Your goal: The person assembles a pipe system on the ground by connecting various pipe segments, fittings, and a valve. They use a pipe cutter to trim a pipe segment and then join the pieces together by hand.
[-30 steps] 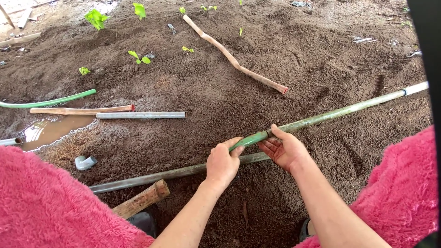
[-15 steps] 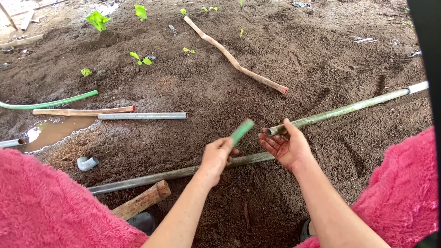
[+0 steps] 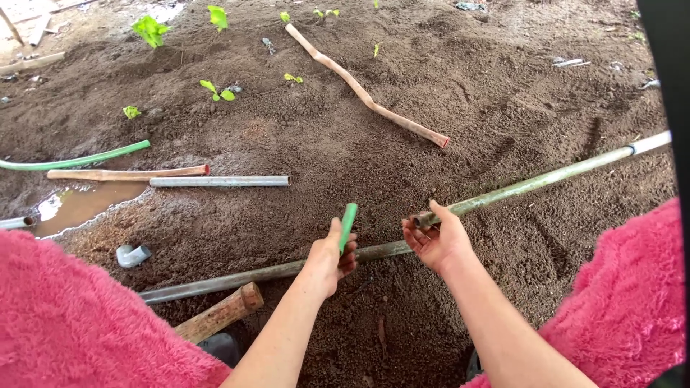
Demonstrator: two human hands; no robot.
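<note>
A short green tube is gripped upright in the closed fingers of the left hand, above the soil. The end of a long grey-green pipe is held by the right hand, fingers curled around it.

Layout of pipes, sticks and hands on the soil bed

Your left hand holds a short tube upright, left of your right hand, which grips the near end of a long pipe running away to the right. A second pipe lies on the soil below both hands, extending left. A wooden handle lies nearer you, left of your forearm. An elbow fitting sits further left. Behind, a metal tube and a curved stick lie apart.
</note>
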